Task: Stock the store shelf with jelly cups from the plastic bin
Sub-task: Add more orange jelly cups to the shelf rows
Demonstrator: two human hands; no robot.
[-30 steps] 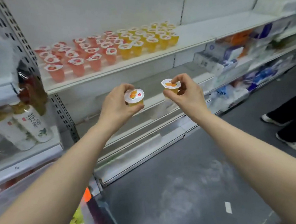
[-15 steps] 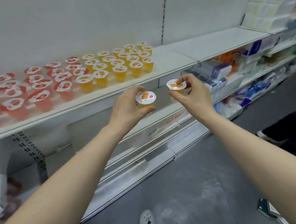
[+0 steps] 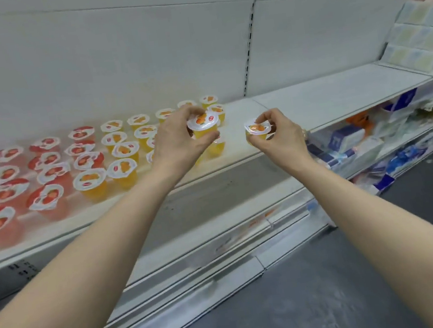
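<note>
Above grey floor, white shelf bears jelly cups.

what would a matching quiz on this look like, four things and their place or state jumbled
1 left hand
2 right hand
3 red jelly cups
4 blue and white boxes

a one level down, at the right
b left end of the shelf
c grips a cup above the orange rows
d grips a second cup above bare shelf

Pairs: 1-c, 2-d, 3-b, 4-a
</note>
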